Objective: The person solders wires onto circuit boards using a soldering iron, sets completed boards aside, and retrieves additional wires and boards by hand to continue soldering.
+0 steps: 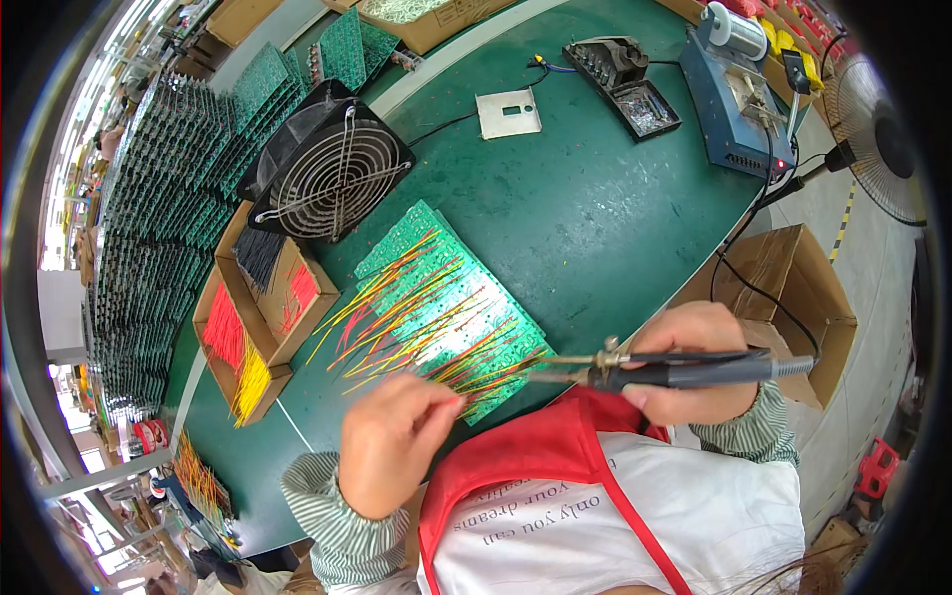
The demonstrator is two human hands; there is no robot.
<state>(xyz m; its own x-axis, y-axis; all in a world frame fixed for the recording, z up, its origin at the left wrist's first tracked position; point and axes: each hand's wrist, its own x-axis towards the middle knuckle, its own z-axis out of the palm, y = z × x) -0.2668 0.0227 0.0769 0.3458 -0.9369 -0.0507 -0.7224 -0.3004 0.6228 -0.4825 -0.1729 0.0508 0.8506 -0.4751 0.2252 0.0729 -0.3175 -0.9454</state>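
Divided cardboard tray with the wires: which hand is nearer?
Left. The left hand is right of the tray and closer to the body; the right hand, holding the soldering iron, is much farther right, past the green circuit boards.

Circuit boards (496, 288) are laid on the table (595, 208), wires (392, 275) strewn across them
Behind-left a fan (335, 178) is set; left, a box (310, 319) is placed; back right, a spool (739, 34) is seated on a soldering unit (724, 104).
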